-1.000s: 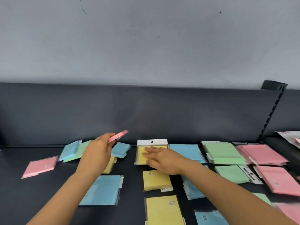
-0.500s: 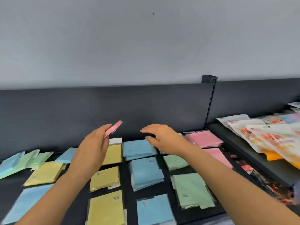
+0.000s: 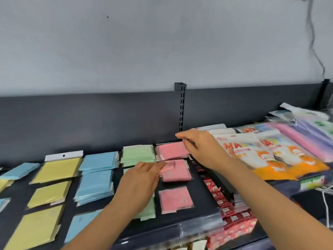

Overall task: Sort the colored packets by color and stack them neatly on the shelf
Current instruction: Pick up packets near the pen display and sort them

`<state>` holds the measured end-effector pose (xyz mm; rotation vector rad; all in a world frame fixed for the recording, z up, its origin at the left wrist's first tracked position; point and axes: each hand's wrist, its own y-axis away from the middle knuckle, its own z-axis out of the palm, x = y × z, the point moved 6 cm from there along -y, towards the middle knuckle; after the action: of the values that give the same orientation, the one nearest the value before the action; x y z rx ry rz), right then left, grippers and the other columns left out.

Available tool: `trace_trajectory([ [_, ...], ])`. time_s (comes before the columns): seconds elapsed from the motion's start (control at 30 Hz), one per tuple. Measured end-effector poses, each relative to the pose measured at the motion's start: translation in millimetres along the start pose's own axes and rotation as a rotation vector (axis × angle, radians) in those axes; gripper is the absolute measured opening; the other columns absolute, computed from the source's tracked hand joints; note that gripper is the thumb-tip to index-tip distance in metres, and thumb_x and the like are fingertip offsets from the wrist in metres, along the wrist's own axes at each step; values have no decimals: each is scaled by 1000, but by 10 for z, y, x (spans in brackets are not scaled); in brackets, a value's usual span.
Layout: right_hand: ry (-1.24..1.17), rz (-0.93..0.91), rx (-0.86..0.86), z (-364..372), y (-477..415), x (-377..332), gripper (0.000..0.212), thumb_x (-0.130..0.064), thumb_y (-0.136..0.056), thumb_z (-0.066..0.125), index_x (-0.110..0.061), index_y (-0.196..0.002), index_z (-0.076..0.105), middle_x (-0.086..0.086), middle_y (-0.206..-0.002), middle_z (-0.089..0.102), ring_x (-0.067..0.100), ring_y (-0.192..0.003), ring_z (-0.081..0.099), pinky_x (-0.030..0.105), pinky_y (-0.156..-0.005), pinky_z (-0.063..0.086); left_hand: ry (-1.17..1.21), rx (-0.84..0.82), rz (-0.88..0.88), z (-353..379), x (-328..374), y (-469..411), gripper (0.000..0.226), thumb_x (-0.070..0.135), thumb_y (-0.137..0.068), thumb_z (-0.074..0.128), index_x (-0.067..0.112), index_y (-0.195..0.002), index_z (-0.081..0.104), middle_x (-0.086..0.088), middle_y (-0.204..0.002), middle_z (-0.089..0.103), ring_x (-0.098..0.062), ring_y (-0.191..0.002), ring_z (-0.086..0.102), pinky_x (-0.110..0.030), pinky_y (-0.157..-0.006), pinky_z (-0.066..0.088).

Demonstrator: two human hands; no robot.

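You face pale grey wall [image 3: 162, 42], matte, evenly lit, small dark speck [image 3: 107, 17] upper left. Dark cable [image 3: 314, 42] snakes down wall at your far right. Below: charcoal back panel [image 3: 90, 120], slotted metal upright [image 3: 182, 109] dividing bays, dark shelf [image 3: 202, 188] deck.

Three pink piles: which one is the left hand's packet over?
The middle pink pile: the left hand holds its pink packet over that pile's left edge. The back pink pile sits by the right hand; the front pink pile lies untouched.
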<state>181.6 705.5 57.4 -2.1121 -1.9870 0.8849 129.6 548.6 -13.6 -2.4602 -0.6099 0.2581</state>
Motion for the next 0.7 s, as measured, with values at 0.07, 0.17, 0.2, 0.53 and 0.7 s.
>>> trace_trajectory([
  [0.07,-8,-10,5,-76,63,90,33,-12,-95,45,-18,-122,62,-3,-123,63,12,-114,57,29,-98,45,-45,-48,0,97,173,24,37,26,-75,58,30,-112,63,12,-85,70,-12,-73,63,-25,-51,51],
  [0.17,-19,-41,-22,-123,147,160,32,-14,-96,44,-20,-121,62,-6,-122,63,10,-113,57,25,-97,44,-65,-106,-13,174,347,73,36,24,-76,63,30,-111,62,10,-87,70,-12,-73,63,-26,-52,53],
  [0.2,-28,-49,-32,-118,169,165,32,-14,-96,44,-20,-122,62,-5,-123,63,10,-113,57,25,-97,44,-73,-125,-14,187,393,95,38,24,-75,65,30,-112,61,9,-89,70,-12,-75,64,-27,-55,53],
  [0.53,-149,-124,-58,-38,285,15,32,-11,-96,44,-17,-122,62,-3,-121,64,13,-112,58,30,-97,46,31,-577,-89,383,491,223,76,76,-79,8,37,-140,31,6,-136,41,-17,-124,39,-37,-107,31],
  [0.7,-156,-166,-72,46,240,-111,32,-11,-95,44,-18,-120,63,-4,-120,64,13,-109,59,35,-94,48,-7,-492,-114,255,463,223,71,70,-82,8,37,-143,23,9,-145,32,-13,-134,26,-35,-112,21],
])
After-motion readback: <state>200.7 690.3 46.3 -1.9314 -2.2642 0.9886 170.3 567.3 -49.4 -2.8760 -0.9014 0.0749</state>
